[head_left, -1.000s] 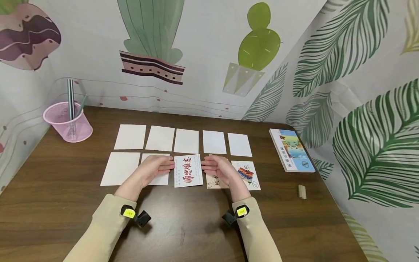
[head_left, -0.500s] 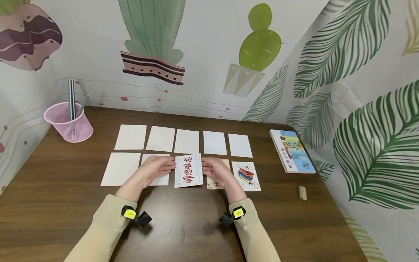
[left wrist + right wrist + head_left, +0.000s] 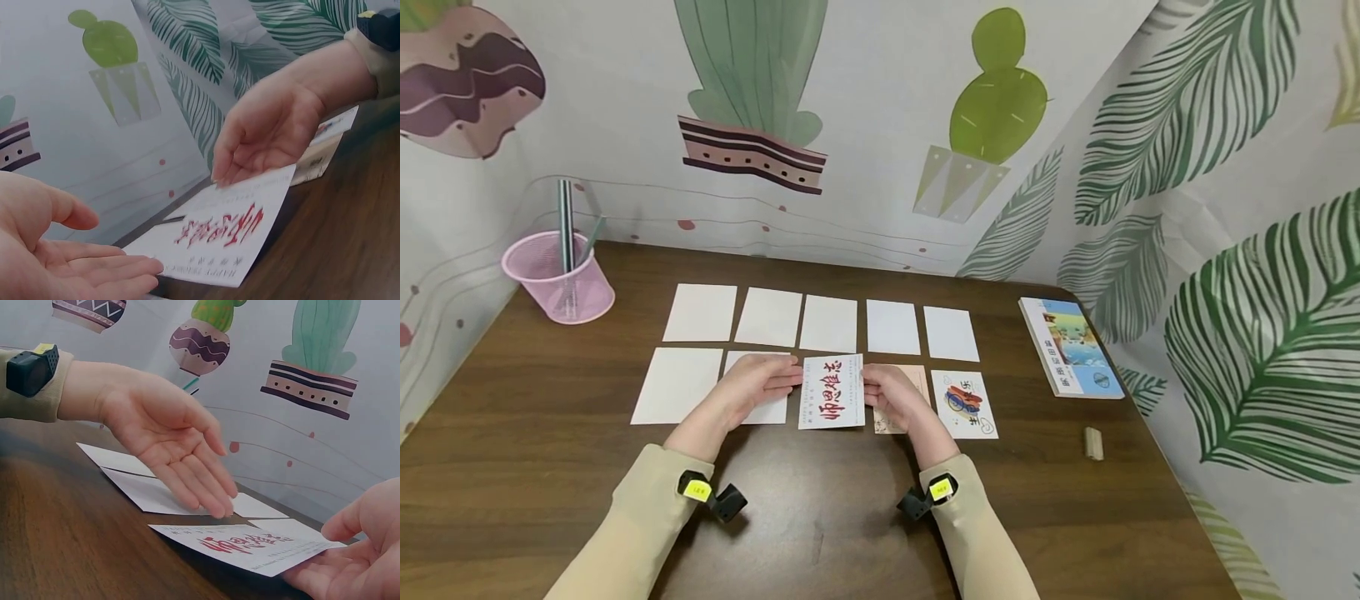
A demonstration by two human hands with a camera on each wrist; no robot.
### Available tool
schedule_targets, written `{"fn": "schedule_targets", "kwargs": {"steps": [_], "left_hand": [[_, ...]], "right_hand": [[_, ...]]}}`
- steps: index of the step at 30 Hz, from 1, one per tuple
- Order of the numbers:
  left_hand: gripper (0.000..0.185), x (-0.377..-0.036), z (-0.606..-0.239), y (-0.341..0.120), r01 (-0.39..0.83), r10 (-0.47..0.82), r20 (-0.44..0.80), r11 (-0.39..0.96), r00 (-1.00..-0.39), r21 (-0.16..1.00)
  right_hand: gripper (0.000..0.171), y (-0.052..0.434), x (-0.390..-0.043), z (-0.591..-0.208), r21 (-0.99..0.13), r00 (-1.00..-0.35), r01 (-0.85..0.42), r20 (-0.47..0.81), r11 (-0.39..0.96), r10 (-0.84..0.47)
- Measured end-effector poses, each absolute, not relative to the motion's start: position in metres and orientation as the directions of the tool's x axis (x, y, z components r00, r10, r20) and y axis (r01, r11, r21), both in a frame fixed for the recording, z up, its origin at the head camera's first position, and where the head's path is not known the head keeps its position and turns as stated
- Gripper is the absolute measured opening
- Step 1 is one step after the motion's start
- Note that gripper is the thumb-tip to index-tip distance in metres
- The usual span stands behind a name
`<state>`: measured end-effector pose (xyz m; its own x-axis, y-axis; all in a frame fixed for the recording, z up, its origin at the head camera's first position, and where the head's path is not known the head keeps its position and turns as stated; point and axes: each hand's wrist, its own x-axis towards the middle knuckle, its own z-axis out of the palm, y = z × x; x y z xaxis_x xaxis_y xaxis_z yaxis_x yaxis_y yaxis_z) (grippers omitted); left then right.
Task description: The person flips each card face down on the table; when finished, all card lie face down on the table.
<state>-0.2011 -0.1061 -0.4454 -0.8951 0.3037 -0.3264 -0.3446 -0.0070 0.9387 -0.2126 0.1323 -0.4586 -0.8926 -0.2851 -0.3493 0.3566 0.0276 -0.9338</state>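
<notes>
A white card with red brush lettering (image 3: 831,392) lies in the middle of the near row on the brown table (image 3: 550,467). My left hand (image 3: 760,385) has straight fingers at the card's left edge, and in the left wrist view these fingertips (image 3: 125,272) lie under that edge. From the other side, my right hand (image 3: 891,396) meets the right edge with relaxed fingers. In the right wrist view the card (image 3: 250,547) rests on my right fingers (image 3: 337,572), while my left hand (image 3: 169,444) hovers with its fingertips at the far edge. Neither thumb presses on the card.
Several blank white cards (image 3: 827,323) form the far row, with two more (image 3: 676,385) left of my hands. A beige card (image 3: 917,379) and a picture card (image 3: 964,402) lie to the right. A pink mesh pen cup (image 3: 557,287), a book (image 3: 1070,346) and a small wooden block (image 3: 1092,442) stand near the edges.
My right hand has slid left until its fingers meet the lettered card's right edge. The card has turned slightly straighter. My left hand has stayed in place.
</notes>
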Motion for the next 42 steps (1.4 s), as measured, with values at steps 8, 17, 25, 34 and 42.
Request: {"fn": "schedule_targets", "kwargs": {"steps": [8, 17, 25, 34, 42], "left_hand": [[0.047, -0.196, -0.441, -0.082, -0.354, 0.373, -0.309, -0.058, -0.875, 0.933], [0.044, -0.199, -0.438, -0.071, -0.395, 0.346, -0.372, 0.005, -0.861, 0.919], [0.046, -0.199, -0.428, -0.075, -0.362, 0.359, -0.343, 0.017, -0.868, 0.932], [0.043, -0.200, -0.425, -0.077, -0.353, 0.332, -0.330, -0.010, -0.884, 0.935], [0.043, -0.199, -0.418, -0.081, -0.341, 0.329, -0.315, -0.024, -0.890, 0.940]], "right_hand": [[0.040, 0.132, -0.211, -0.455, -0.932, -0.893, 0.361, -0.351, 0.017, -0.281], [0.042, 0.129, -0.208, -0.453, -0.936, -0.895, 0.352, -0.345, 0.026, -0.284], [0.052, 0.124, -0.207, -0.447, -0.930, -0.899, 0.366, -0.346, -0.025, -0.269], [0.064, 0.120, -0.203, -0.445, -0.929, -0.892, 0.360, -0.315, -0.088, -0.324], [0.063, 0.118, -0.203, -0.444, -0.932, -0.897, 0.334, -0.269, -0.139, -0.351]]}}
